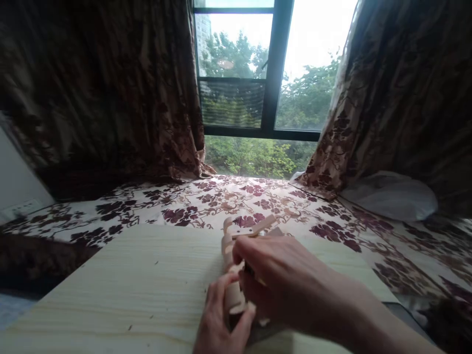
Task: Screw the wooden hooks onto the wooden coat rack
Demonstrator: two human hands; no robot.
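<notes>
- Head view: dark floral curtains [165, 93] frame a window [271, 64] at top centre; below it, a floral cloth [221, 204] spreads behind a pale wood-grained tabletop [121, 275], specked with dark flecks at lower left of the frame.
- Just below the centre, both hands meet at a notched wooden piece [227, 255] on the tabletop, close work that I judge to be steadying with one hand and working with the other.
- The left hand [219, 312], bottom centre, has its grip closed around the near end, thumb on one side and fingers on the other.
- The right hand [278, 275], right of centre, has its grip curled tight, apparently around a small dark item [249, 268]; most of that item is hidden, so I cannot tell what it is.
- The next move, as I judge it, calls for a firm left hold and small, controlled right-hand pressure, clear of the left fingers.
- The wooden piece is pale and bare, its edge broken into rounded lumps; at its far end, a flat wooden strip [266, 223] angles towards the upper right.
</notes>
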